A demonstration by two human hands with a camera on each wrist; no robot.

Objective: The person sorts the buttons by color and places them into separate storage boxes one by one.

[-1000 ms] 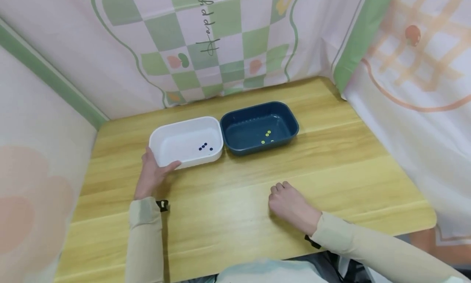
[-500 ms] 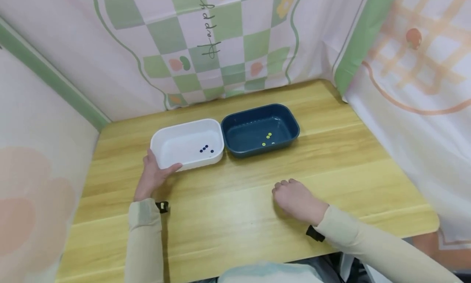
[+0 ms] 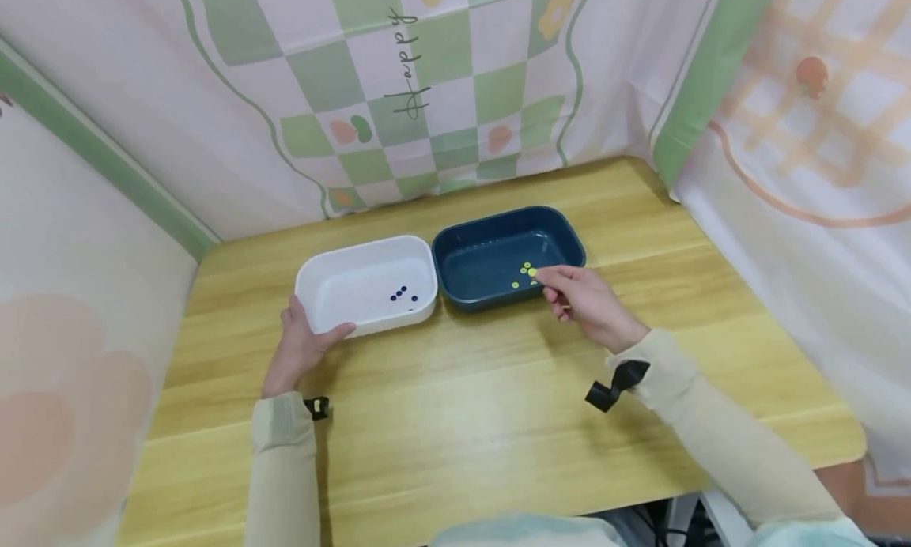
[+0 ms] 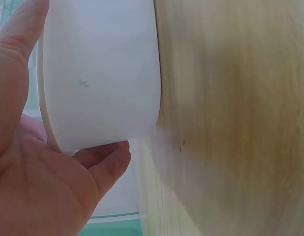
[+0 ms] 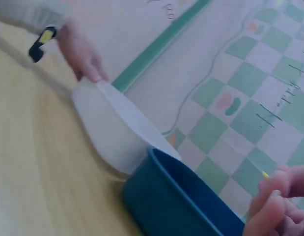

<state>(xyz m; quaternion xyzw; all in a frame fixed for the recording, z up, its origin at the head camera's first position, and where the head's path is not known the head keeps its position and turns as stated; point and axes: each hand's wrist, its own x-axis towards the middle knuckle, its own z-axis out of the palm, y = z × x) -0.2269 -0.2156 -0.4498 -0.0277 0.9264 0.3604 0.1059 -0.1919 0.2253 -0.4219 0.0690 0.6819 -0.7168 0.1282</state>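
My left hand (image 3: 302, 348) grips the near left corner of a white plastic basin (image 3: 334, 274), thumb along its front wall and fingers round its side. Several small dark blue discs (image 3: 399, 293) lie in that basin. Over the near right rim of a dark blue basin (image 3: 473, 274), my right hand (image 3: 592, 303) pinches a small yellow disc (image 5: 265, 174) between thumb and finger. Several small yellow discs (image 3: 523, 270) lie on the floor of the blue basin below. Part of the blue basin's near right corner is hidden behind the right hand.
Both basins stand side by side, touching or nearly so, on a wood-grain table (image 3: 441, 420). A patterned curtain (image 3: 384, 81) hangs behind the table and along its sides. Black straps (image 3: 618, 384) are on both wrists.
My right hand has risen from the front of the table and moved forward to the blue basin; a yellow disc now shows at its fingertips. The left hand keeps its hold on the white basin.
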